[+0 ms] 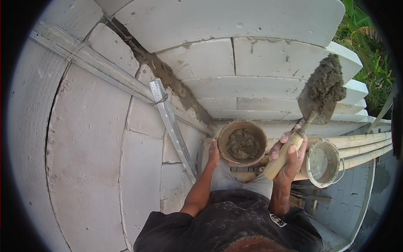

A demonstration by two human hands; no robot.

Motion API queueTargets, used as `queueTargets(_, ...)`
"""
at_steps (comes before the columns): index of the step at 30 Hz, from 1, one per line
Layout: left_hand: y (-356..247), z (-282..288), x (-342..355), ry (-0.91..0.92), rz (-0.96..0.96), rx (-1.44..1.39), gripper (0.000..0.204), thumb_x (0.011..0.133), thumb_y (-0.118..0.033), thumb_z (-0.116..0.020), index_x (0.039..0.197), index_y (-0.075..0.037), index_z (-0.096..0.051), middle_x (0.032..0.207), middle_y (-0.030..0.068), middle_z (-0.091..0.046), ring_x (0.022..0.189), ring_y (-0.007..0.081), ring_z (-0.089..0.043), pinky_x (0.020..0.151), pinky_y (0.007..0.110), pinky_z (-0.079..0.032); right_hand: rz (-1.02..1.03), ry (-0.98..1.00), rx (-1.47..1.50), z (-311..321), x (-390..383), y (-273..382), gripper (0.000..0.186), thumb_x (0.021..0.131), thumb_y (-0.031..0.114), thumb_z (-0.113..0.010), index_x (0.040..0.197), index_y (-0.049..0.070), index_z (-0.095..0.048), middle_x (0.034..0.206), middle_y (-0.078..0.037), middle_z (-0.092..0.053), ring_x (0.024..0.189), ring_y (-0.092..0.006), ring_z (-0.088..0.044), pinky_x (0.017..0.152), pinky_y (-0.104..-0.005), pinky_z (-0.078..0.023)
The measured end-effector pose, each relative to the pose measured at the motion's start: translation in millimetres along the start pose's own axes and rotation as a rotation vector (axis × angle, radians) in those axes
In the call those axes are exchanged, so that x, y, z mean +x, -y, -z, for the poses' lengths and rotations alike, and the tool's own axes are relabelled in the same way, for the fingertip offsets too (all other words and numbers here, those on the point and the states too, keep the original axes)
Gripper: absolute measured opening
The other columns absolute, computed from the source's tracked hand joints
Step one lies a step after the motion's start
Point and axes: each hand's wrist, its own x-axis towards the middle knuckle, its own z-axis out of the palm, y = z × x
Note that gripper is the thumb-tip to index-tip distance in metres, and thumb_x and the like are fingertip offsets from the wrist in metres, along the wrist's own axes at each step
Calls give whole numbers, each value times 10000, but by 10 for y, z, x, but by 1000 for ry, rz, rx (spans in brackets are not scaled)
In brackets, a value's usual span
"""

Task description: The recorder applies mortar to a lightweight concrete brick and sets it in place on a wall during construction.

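My right hand (289, 153) is wrapped round the wooden handle of a trowel (308, 105). The blade is raised to the right, beside the block wall, and carries a thick heap of wet grey mortar (328, 82). At the left side of a mortar bucket (262, 133), my left hand (214, 154) grips it near the rim; some of its fingers are hidden. Wet mortar (243, 144) lies inside this bucket. Just right of my right hand stands a second, pale bucket (337, 152) with a wire handle and a greyish content.
White block walls (193, 61) meet in a corner ahead, with a mortar-smeared joint (161, 71). A long metal-and-wood rail (90, 59) crosses the left wall, tied to a slanting metal channel (174, 126). Bamboo poles (365, 140) run under the buckets. Plants (373, 63) grow beyond the wall.
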Motion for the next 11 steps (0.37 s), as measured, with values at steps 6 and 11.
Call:
queueTargets(6, -106, -239, -284, 60, 0, 117, 726, 1011, -574, -348, 1510, -49, -302, 1532, 149, -338, 1387, 270, -365, 1114, 374, -327, 807, -455, -204, -733, 722, 124, 505, 950, 151, -587, 1308, 105, -234, 905, -97, -539, 584, -144, -523, 550, -274, -484)
queueTargets(11, 471, 287, 149, 95, -264, 288, 691, 1007, -521, -428, 1525, -93, -268, 1488, 122, -393, 1346, 263, -399, 1131, 427, -300, 821, -76, -908, -1705, 553, -1012, 483, 898, 91, -655, 1257, 22, -339, 908, -144, -531, 709, -253, -565, 708, -422, -509)
